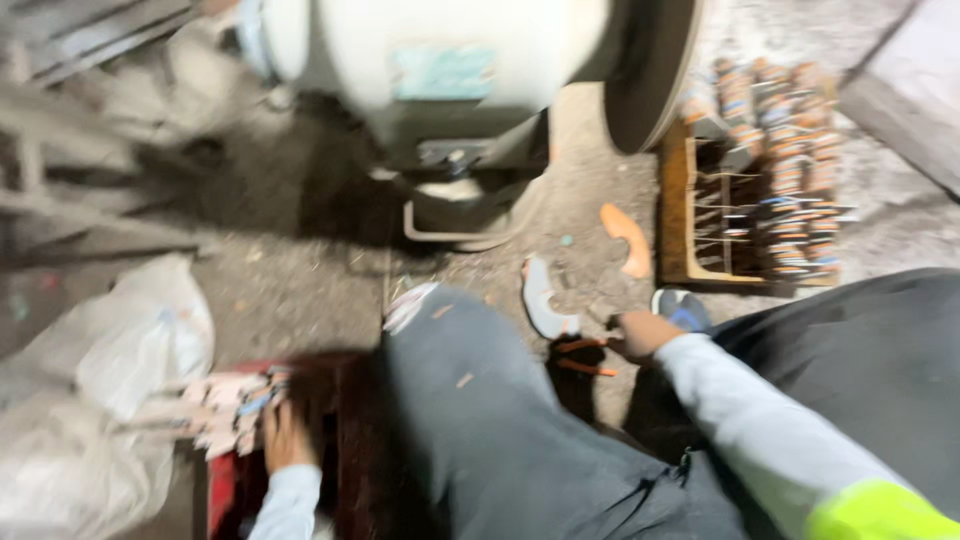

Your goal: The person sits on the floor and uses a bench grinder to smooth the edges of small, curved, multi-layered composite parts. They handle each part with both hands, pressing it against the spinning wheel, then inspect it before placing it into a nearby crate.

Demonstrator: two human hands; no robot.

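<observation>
Frame is blurred. Left hand (283, 436) low left, fingers spread flat on a bundle of small pale pieces (232, 412) with coloured bands, which sticks out to the left of the fingertips, over a red crate (222, 490). Right hand (640, 335) reaches down to the floor, curled around 2 thin orange sticks (585, 356) lying just left of it; grip itself too blurred, cannot tell. White sack (120, 350) far left. Cream machine (440, 60) up top carries a rectangular pale-teal label (442, 70). Wooden rack (700, 215) at right, stacked with banded pieces (790, 170).
</observation>
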